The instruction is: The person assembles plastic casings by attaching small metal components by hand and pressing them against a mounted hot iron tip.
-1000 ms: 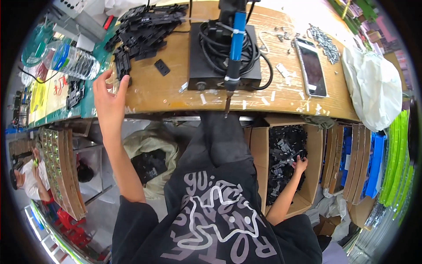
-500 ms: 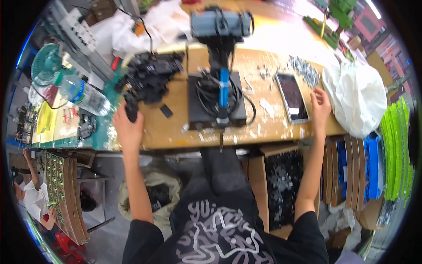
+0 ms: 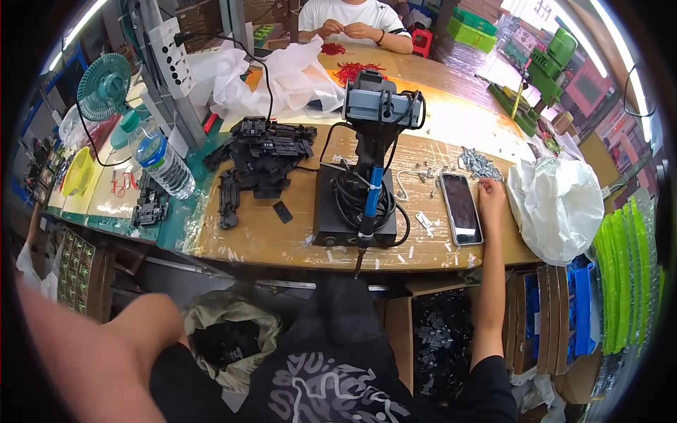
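My right hand (image 3: 491, 201) rests on the table between a phone (image 3: 462, 209) and a white plastic bag (image 3: 553, 210). Its fingers are curled together at the near edge of a pile of small silvery screw-like pieces (image 3: 481, 163); whatever is between the fingertips is hidden. My left arm (image 3: 144, 331) is bent and raised at the lower left, blurred close to the camera, and its hand is out of view. A long black plastic part (image 3: 228, 199) lies by itself at the left, beside a heap of similar black plastic parts (image 3: 271, 151).
Mid-table stands a black box (image 3: 331, 229) with coiled cable and a blue-gripped pen-like tool (image 3: 373, 192). A water bottle (image 3: 163, 161) and green fan (image 3: 106, 86) are left. A co-worker (image 3: 352, 25) sits across, near red pieces (image 3: 358, 72). Below is a carton (image 3: 400, 338) of black parts.
My left hand has let go of the long black plastic part and risen out of view. My right fingers have moved to the silvery pieces and curled. The view has tilted up, showing the co-worker.
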The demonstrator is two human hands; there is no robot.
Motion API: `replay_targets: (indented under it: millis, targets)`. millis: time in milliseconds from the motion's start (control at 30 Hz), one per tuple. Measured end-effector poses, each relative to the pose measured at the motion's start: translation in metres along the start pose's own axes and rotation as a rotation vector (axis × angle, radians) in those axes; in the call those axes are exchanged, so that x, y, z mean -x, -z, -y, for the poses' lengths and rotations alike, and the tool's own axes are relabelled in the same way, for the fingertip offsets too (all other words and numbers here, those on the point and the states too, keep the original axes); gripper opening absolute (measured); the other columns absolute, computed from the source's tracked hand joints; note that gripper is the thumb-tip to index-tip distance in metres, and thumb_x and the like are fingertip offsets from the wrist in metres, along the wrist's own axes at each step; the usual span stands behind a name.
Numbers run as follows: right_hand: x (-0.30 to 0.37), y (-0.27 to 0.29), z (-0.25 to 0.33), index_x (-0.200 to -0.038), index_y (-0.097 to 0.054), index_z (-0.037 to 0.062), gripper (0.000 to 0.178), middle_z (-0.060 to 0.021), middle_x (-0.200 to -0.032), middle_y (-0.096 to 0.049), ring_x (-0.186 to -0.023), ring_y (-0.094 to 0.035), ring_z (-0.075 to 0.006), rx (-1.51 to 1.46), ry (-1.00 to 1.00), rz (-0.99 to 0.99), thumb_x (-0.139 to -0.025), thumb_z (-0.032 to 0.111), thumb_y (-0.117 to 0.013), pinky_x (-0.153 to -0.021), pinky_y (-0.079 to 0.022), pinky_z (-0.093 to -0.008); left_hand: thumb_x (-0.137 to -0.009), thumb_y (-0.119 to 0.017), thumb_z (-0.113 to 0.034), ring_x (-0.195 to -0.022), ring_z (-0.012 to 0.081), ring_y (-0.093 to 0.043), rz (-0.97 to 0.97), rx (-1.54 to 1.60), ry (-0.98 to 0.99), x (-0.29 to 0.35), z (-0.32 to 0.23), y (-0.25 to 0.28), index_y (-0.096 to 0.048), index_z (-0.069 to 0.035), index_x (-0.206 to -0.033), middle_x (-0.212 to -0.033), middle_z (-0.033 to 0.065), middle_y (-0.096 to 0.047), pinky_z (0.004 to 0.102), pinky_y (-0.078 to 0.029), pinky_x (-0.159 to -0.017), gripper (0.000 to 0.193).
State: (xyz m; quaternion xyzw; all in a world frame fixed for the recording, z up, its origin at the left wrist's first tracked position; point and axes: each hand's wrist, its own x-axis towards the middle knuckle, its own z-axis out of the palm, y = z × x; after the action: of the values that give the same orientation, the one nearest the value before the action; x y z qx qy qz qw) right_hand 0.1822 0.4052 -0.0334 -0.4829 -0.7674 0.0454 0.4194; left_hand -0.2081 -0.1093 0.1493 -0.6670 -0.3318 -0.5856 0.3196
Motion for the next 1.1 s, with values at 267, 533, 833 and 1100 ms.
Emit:
replay_targets:
  millis: [267,533,833,1100]
  targets:
    - [0.006,-0.006,0.008,-0.078,-0.057,-0.0001,0.006,-0.0155,-0.072,-0.051,-0.068,-0.051,-0.0289,0.027,0.106,-0.055,-0.074,0.003,-0.053,-0.061,-0.041,-0.0363,-0.077,-0.052,-0.041,-0.108,0.0346,-0.04,-0.055,-0.086,-0.075,0.103,0.001,0.202,-0.037,0.011,-0.113,-0.118,0.027,-0.039,0.0471,-0.025,-0.094,0.065]
    - [0.019,0.004,-0.008,-0.076,-0.056,-0.0005,0.005,-0.0156,-0.073,-0.053,-0.07,-0.053,-0.0289,-0.048,0.05,-0.071,-0.072,0.0,-0.054,-0.063,-0.042,-0.0353,-0.076,-0.052,-0.038,-0.108,0.0351,-0.04,-0.116,-0.22,-0.198,0.024,0.002,0.013,-0.037,0.01,-0.113,-0.117,0.0269,-0.039,0.0479,-0.026,-0.094,0.063]
    - [0.011,0.005,0.016,-0.08,-0.056,-0.002,0.011,-0.0159,-0.077,-0.053,-0.068,-0.054,-0.028,-0.063,0.011,-0.011,-0.071,0.003,-0.06,-0.061,-0.044,-0.0337,-0.076,-0.053,-0.036,-0.109,0.0356,-0.039,-0.032,-0.198,-0.118,0.022,0.015,0.01,-0.037,0.01,-0.114,-0.117,0.0268,-0.039,0.0488,-0.026,-0.094,0.061]
    - [0.02,0.0,0.009,-0.077,-0.057,-0.0013,0.01,-0.0153,-0.074,-0.053,-0.07,-0.054,-0.0285,-0.017,-0.029,-0.021,-0.068,0.001,-0.059,-0.064,-0.044,-0.0347,-0.076,-0.053,-0.033,-0.11,0.0361,-0.039,0.008,-0.266,-0.016,0.046,0.007,0.033,-0.037,0.01,-0.114,-0.117,0.0268,-0.039,0.0496,-0.026,-0.094,0.06]
